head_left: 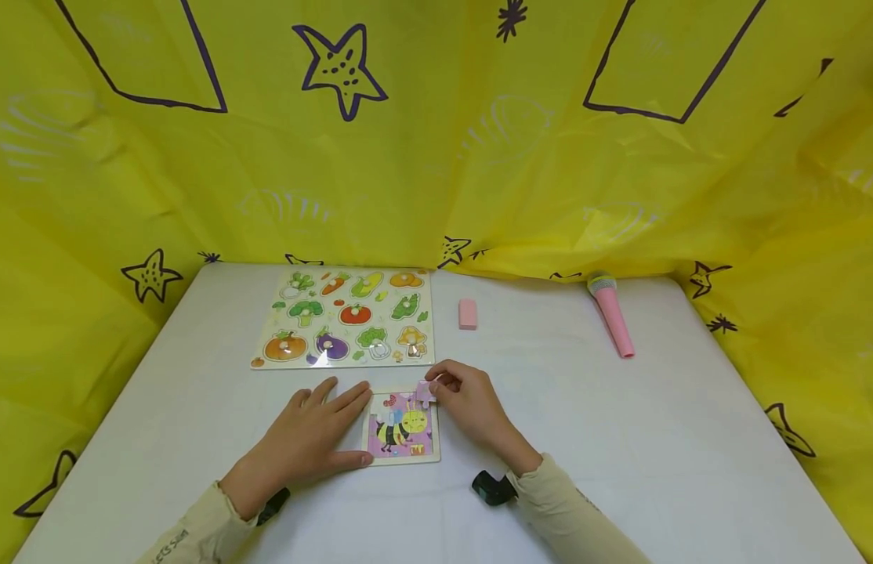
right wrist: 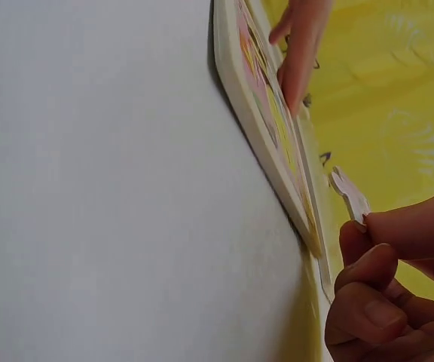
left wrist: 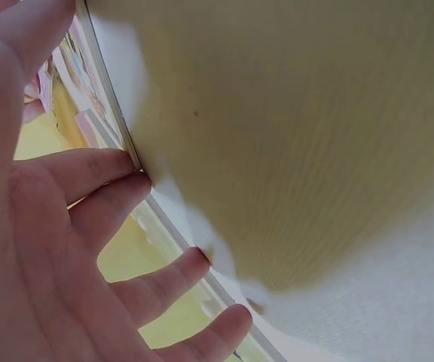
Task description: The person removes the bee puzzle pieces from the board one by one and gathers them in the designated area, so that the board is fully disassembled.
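Note:
A small framed jigsaw puzzle (head_left: 401,450) with a bee picture lies flat on the white table. My right hand (head_left: 470,401) pinches a pink puzzle piece (head_left: 425,392) over the frame's top right corner; in the right wrist view the piece (right wrist: 350,194) sticks out from between thumb and index finger, raised off the puzzle. My left hand (head_left: 306,439) lies with spread fingers at the puzzle's left side. In the left wrist view its thumb and index finger (left wrist: 89,170) touch the frame's edge.
Behind the puzzle lies a vegetable peg board (head_left: 345,356). A pink block (head_left: 468,314) sits to its right, and a pink toy microphone (head_left: 615,321) lies farther right. A yellow patterned cloth (head_left: 422,172) encloses the back and sides of the table.

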{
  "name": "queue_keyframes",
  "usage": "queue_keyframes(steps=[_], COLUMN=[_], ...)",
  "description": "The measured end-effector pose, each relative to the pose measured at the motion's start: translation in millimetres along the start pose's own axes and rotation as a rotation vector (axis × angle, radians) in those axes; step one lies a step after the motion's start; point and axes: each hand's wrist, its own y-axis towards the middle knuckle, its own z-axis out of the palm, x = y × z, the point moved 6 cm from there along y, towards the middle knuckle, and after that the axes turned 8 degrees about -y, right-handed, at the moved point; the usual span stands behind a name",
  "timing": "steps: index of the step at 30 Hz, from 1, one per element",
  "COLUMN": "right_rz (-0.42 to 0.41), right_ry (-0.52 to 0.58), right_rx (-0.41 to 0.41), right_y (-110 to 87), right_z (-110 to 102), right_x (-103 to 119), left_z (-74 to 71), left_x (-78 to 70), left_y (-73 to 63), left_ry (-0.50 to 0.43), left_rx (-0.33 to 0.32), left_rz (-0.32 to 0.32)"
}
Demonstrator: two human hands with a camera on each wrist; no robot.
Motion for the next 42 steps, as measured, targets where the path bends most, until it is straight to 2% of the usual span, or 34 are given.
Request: queue_keyframes(steps=[17,29,37,42], right_rz=[0.075,0.100,0.136,0.130], right_ry=[-0.086,-0.155,-0.206,-0.237], right_rx=[-0.096,-0.146,-0.158,-0.166], right_y=[-6.8,-18.8,-22.1,-26.2], right_z=[-53.4,-85.5,-111.8,-127.2], right_x=[-34.6,-54.1,-67.6,-76.5], left_z=[-0.6,1.1,-0.2,-1.3], left_x=[3.3,1.5,1.4,0.2], left_y=[-3.9,-1.2,-1.2,-1.0], left_ry=[-0.032,-0.023,-0.004,-0.014], left_rx=[0.008,-0.005,-0.026,-0.008], left_rz=[-0.020,0.007,0.013,-0.001])
